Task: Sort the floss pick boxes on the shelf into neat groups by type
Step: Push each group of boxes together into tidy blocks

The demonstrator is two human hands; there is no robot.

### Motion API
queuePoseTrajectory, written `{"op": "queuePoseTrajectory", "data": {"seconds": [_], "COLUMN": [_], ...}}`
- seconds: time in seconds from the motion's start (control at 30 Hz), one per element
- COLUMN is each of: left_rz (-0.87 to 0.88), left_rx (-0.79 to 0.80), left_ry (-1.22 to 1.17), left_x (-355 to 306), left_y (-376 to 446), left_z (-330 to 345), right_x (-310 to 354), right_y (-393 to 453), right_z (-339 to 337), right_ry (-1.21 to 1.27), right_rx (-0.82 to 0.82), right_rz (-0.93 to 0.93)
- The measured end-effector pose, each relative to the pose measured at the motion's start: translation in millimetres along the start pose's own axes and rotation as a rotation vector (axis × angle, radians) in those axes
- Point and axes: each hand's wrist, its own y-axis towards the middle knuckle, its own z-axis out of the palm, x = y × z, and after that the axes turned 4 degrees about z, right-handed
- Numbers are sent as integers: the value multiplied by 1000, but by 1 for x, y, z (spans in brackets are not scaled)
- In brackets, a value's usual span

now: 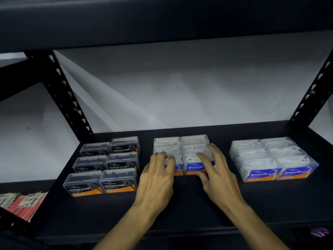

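Three blocks of clear floss pick boxes stand on the black shelf (180, 199). The black-labelled Charcoal boxes (106, 165) form two columns on the left. The blue-labelled Round boxes (182, 147) sit in the middle, and the Smooth boxes (270, 159) on the right. My left hand (156, 179) rests on the front left Round box, covering most of its label. My right hand (216, 174) lies over the front right Round box (195, 164), fingers spread on its lid and thumb at its front edge.
Slotted black uprights (66, 98) (313, 91) stand at the shelf's back corners, and a dark upper shelf (162, 20) hangs overhead. Red and yellow packets (25, 204) lie on a lower shelf at the far left. A grey wall is behind.
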Motion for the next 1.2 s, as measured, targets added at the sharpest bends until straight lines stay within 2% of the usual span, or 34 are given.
{"op": "queuePoseTrajectory", "data": {"seconds": [0.2,0.3,0.4,0.5,0.57,0.73,0.83,1.0,1.2], "left_rz": [-53,-134,-292,-486,-576,-714,-729,-627,-639], "left_rx": [-5,-10,-8,95,182,295,339,348,307], "left_ry": [-88,-247,-494,-736,-813,-879,-877,-900,-900], "left_x": [1,3,2,6,13,27,38,62,55], "left_y": [2,0,1,12,23,39,43,46,44], "left_z": [2,6,4,-1,3,17,33,78,68], "right_x": [1,1,-1,-4,-8,-19,-18,-12,-12], "right_y": [-3,-6,-4,6,16,33,37,35,34], "right_z": [2,0,-5,-16,-21,-19,-22,-24,-19], "right_ry": [89,130,227,509,695,843,868,913,929], "right_rx": [3,9,20,145,266,428,473,459,436], "right_rz": [45,49,125,361,524,609,561,529,562]}}
